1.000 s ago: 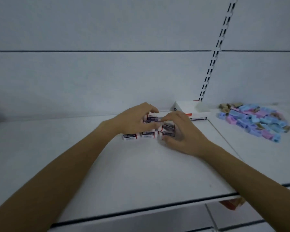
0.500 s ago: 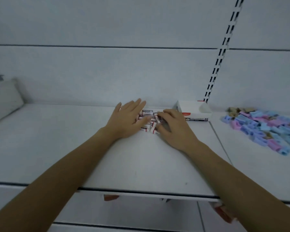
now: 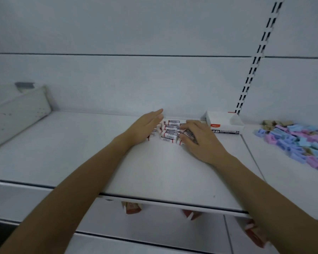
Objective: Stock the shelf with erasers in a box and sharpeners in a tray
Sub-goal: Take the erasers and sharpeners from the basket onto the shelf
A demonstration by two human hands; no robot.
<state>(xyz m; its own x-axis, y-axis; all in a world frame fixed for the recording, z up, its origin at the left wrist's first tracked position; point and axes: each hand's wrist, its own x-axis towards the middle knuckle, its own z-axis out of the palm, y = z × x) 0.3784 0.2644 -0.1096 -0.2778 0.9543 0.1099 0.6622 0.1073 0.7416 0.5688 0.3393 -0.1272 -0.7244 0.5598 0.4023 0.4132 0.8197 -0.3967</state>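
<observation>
Several small white erasers (image 3: 170, 132) in printed sleeves lie bunched at the back of the white shelf (image 3: 154, 171). My left hand (image 3: 145, 128) rests against the left side of the bunch, fingers straight and together. My right hand (image 3: 200, 143) covers the right side with curled fingers and pinches one dark-sleeved eraser (image 3: 188, 134). An open white eraser box (image 3: 226, 123) stands just right of my right hand, against the back wall. A loose heap of blue, pink and tan sharpeners (image 3: 297, 142) spreads over the shelf at the far right.
A white tray-like panel (image 3: 17, 116) leans at the shelf's left end. A slotted black-and-white upright (image 3: 253, 66) runs up the back wall behind the box. Red packages (image 3: 131, 208) show on the level below the shelf's front edge.
My left hand has flattened from curled over the erasers to straight fingers against their left side. The erasers are bunched closer together. The camera view has shifted left and lower.
</observation>
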